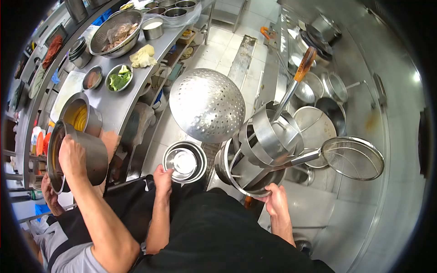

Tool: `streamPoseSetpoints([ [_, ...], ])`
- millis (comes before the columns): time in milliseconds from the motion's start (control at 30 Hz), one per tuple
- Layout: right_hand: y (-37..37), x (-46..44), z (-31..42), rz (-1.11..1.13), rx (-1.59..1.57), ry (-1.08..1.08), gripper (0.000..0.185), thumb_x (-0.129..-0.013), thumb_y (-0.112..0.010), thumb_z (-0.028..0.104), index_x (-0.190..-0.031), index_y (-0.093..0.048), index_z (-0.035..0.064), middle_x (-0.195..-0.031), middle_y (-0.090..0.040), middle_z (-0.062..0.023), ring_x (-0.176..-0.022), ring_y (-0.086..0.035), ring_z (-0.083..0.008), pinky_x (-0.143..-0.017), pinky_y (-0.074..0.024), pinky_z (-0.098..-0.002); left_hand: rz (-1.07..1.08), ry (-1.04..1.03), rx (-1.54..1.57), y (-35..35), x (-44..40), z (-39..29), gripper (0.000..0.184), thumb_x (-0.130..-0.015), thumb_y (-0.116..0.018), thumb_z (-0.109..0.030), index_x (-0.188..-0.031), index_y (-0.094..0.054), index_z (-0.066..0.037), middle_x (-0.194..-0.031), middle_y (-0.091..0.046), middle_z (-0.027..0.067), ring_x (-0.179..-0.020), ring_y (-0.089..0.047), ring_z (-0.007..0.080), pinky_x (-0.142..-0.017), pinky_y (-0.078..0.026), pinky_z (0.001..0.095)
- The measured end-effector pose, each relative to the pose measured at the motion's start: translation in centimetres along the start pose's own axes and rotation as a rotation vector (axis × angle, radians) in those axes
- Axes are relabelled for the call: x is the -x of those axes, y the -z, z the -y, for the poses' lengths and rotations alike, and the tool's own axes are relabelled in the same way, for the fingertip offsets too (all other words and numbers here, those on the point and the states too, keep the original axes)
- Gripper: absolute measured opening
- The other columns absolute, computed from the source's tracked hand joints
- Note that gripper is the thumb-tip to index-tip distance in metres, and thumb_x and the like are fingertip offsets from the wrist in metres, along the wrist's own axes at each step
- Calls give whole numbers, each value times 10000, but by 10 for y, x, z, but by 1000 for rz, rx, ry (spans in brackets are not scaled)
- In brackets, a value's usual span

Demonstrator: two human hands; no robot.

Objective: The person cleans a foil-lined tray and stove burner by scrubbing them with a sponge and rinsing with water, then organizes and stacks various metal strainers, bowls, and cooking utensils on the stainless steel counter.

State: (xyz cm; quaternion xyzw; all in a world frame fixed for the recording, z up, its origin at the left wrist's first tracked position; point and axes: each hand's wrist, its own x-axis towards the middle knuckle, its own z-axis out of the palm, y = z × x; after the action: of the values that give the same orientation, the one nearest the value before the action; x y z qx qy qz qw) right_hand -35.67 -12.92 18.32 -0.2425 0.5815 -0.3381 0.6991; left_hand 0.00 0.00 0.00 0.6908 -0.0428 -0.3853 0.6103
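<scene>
My left hand (163, 179) grips the rim of a small stack of nested metal bowls (182, 163), held low over the floor. With my right hand (275, 199) I clasp the rim of a large metal pot (222, 166) crowded with kitchenware. Cylindrical metal containers (268, 136) rise out of it, along with a wooden-handled utensil (306, 63) whose lower end is hidden. A mesh strainer (353, 158) sticks out to the right. On the left, a big perforated metal strainer (207, 104) stands above the pot's edge; where its handle goes is hidden.
To my left, a co-worker's hand (72, 154) is inside a deep metal pot (86, 157). The steel counter (107, 98) carries a colander (119, 34), a bowl of broccoli (119, 78) and pale cauliflower (143, 57). At right, more strainers and pans line the sink area (314, 123).
</scene>
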Motion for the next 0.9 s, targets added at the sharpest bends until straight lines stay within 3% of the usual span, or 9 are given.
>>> streamPoseSetpoints([
  [67,4,-8,32,-41,65,12,264,-846,-544,21,-1088,-567,-81,-985,-670,-202,-824,-717,-339,-683,-633,-508,-59,12,94,-19,8,1,130,-796,-663,33,-811,-567,-54,-688,-566,-14,-540,-484,66,-478,-376,243],
  [100,-55,-46,-30,80,-85,-43,262,-849,-536,22,-1086,-562,-86,-990,-667,-203,-828,-716,-342,-684,-636,-510,-113,-121,-62,66,-43,-65,146,-795,-656,41,-794,-553,-63,-692,-559,-15,-535,-481,66,-468,-382,248],
  [133,-68,-74,-31,112,-98,-20,259,-853,-529,23,-1083,-556,-92,-994,-663,-204,-832,-714,-345,-684,-638,-512,-128,-176,-50,68,-69,-79,155,-795,-656,42,-787,-546,-66,-691,-555,-18,-536,-482,66,-468,-384,249],
  [233,-58,-124,71,35,20,72,286,-844,-505,16,-1071,-556,-150,-982,-678,-239,-827,-715,-374,-732,-625,-550,-155,-97,48,-36,-89,-49,134,-804,-628,61,-811,-559,-55,-708,-575,-7,-555,-516,73,-476,-405,251],
  [467,-149,-238,131,53,-27,82,239,-859,-526,47,-986,-580,-148,-905,-679,-219,-759,-713,-350,-678,-621,-508,-112,-20,62,-92,-206,-113,146,-793,-608,91,-877,-610,-29,-769,-642,24,-613,-586,105,-535,-455,259],
  [567,-186,-279,188,65,9,-31,317,-839,-490,42,-1108,-584,-99,-992,-688,-190,-781,-722,-313,-644,-632,-428,-124,49,85,-145,-249,-161,153,-790,-604,94,-875,-613,-32,-774,-644,20,-617,-577,98,-545,-443,250],
  [900,-261,-434,303,33,-47,41,275,-845,-493,47,-1027,-584,-137,-960,-686,-207,-758,-720,-331,-666,-646,-471,-89,-97,53,-265,-408,-274,159,-780,-611,93,-811,-572,-59,-735,-601,-12,-632,-546,69,-573,-428,241],
])
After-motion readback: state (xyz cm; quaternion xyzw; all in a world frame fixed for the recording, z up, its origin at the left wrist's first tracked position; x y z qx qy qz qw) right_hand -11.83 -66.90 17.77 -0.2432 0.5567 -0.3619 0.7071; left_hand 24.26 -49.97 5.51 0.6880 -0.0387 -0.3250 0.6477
